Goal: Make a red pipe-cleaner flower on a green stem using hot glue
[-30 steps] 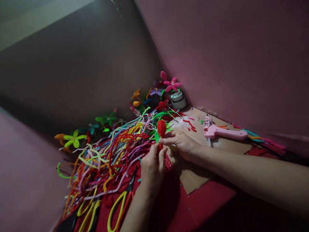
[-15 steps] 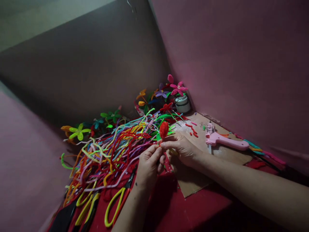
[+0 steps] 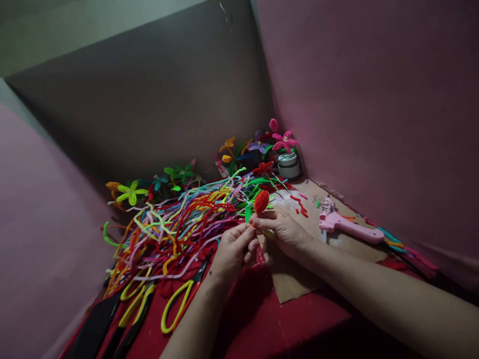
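A red pipe-cleaner flower [image 3: 261,202] with a closed, bud-like head stands upright above my fingers. Its stem is pinched between the thumb and fingers of my left hand [image 3: 234,249], just below the head. My right hand [image 3: 282,230] grips the same stem from the other side, its thumb and fingertips meeting those of the left. A small green leaf [image 3: 248,213] rises beside the flower head, close to both fingertips. The lower stem is mostly hidden by my fingers.
A heap of coloured pipe cleaners [image 3: 175,224] covers the left. Yellow-handled scissors [image 3: 178,304] lie nearer. A pink glue gun [image 3: 348,227] rests on cardboard [image 3: 294,281] at the right. Finished flowers [image 3: 131,193] and a white round container [image 3: 288,165] stand along the back.
The view has shifted slightly. The red flower head tilts a little more to the right, and the green leaf now shows more clearly beside it. Both hands keep their hold.
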`<action>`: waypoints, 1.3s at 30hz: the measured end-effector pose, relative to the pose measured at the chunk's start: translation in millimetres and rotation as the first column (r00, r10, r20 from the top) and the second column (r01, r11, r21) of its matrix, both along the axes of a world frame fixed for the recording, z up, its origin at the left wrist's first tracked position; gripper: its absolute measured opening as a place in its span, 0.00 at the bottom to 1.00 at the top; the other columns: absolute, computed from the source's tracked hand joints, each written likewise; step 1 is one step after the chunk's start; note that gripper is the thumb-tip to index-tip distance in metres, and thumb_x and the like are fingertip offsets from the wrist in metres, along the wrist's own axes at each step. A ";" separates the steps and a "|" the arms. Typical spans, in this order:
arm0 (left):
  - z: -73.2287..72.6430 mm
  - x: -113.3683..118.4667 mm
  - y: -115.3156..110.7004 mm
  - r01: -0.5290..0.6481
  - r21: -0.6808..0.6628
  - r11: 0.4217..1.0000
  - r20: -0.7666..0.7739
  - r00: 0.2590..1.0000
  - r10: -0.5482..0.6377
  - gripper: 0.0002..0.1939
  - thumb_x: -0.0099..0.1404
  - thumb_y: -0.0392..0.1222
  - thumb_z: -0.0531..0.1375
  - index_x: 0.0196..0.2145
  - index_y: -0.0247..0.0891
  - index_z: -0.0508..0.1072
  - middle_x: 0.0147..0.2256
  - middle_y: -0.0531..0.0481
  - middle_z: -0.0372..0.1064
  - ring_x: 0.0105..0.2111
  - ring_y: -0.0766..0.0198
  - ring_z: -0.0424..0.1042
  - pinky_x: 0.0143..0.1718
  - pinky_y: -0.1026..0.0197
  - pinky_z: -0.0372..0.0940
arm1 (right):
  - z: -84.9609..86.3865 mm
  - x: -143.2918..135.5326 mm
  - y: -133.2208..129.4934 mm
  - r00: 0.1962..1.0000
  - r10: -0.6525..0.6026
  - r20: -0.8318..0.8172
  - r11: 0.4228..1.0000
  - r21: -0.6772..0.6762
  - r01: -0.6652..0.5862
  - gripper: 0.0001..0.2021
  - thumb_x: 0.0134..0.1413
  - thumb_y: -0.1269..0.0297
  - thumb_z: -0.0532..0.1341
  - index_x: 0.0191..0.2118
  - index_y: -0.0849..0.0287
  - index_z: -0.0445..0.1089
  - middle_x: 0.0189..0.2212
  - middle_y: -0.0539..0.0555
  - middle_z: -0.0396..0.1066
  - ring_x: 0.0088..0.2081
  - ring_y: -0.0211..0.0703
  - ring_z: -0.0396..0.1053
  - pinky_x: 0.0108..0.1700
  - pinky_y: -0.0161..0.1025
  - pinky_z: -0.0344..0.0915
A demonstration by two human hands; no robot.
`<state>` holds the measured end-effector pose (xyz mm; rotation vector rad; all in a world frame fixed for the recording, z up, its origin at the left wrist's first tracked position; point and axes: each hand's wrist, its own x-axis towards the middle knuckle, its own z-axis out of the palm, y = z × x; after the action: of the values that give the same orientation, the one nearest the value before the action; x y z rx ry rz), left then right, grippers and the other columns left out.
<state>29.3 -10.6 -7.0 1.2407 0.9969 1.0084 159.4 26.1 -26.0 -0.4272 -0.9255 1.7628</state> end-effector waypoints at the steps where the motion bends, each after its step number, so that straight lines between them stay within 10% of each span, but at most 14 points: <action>1: -0.8 1.4 -0.6 -0.071 0.113 0.991 -0.126 0.988 0.085 0.10 0.60 0.46 0.56 0.26 0.37 0.67 0.18 0.57 0.55 0.13 0.74 0.50 0.14 0.70 0.47 | -0.1 -0.4 0.4 1.000 -0.010 0.003 1.000 0.001 0.010 0.09 0.37 0.64 0.69 0.25 0.64 0.72 0.22 0.51 0.69 0.26 0.35 0.65 0.31 0.34 0.60; 4: -6.8 2.3 -0.8 -0.181 0.474 0.862 -0.370 0.847 0.381 0.04 0.57 0.41 0.59 0.27 0.39 0.70 0.21 0.54 0.61 0.18 0.70 0.57 0.21 0.68 0.51 | 1.9 -1.1 0.5 0.999 -0.030 0.030 0.999 -0.011 0.030 0.10 0.36 0.64 0.69 0.26 0.64 0.73 0.22 0.50 0.69 0.26 0.35 0.65 0.31 0.33 0.60; 7: -10.8 0.1 0.4 -0.164 0.564 0.810 -0.433 0.776 0.458 0.04 0.58 0.39 0.57 0.27 0.40 0.71 0.19 0.55 0.59 0.18 0.70 0.55 0.23 0.67 0.50 | 5.2 -0.9 -1.2 0.997 -0.035 0.066 0.998 -0.054 0.039 0.10 0.33 0.65 0.70 0.26 0.63 0.73 0.23 0.50 0.70 0.26 0.34 0.66 0.31 0.33 0.60; 16: 9.6 -3.2 -1.4 -0.027 -0.054 0.998 0.054 0.998 0.030 0.11 0.59 0.46 0.58 0.26 0.36 0.65 0.15 0.60 0.54 0.11 0.77 0.46 0.11 0.72 0.42 | 2.0 3.0 2.1 0.996 0.069 0.058 0.997 0.032 -0.071 0.09 0.38 0.68 0.68 0.31 0.63 0.75 0.26 0.51 0.72 0.27 0.35 0.67 0.31 0.34 0.61; 26: -3.7 -5.1 -2.4 0.434 -0.191 0.880 0.601 0.761 -0.244 0.06 0.63 0.37 0.55 0.30 0.33 0.68 0.14 0.63 0.46 0.09 0.80 0.32 0.06 0.75 0.48 | 5.9 6.3 -1.3 0.958 0.284 -0.038 0.956 -0.068 -0.286 0.12 0.34 0.66 0.70 0.30 0.61 0.74 0.20 0.48 0.68 0.22 0.31 0.63 0.24 0.29 0.54; 39: -0.5 2.2 0.9 -0.007 -0.023 1.000 -0.004 1.000 0.007 0.14 0.60 0.50 0.57 0.32 0.34 0.69 0.17 0.55 0.63 0.12 0.74 0.59 0.12 0.71 0.52 | 7.9 2.7 0.5 0.997 0.047 -0.065 0.975 -0.215 -0.060 0.10 0.30 0.71 0.70 0.25 0.63 0.72 0.21 0.48 0.68 0.22 0.32 0.63 0.23 0.31 0.58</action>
<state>31.5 -9.7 -7.6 1.2218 1.0133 0.9977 162.1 26.5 -18.0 -0.4906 -0.7111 1.9240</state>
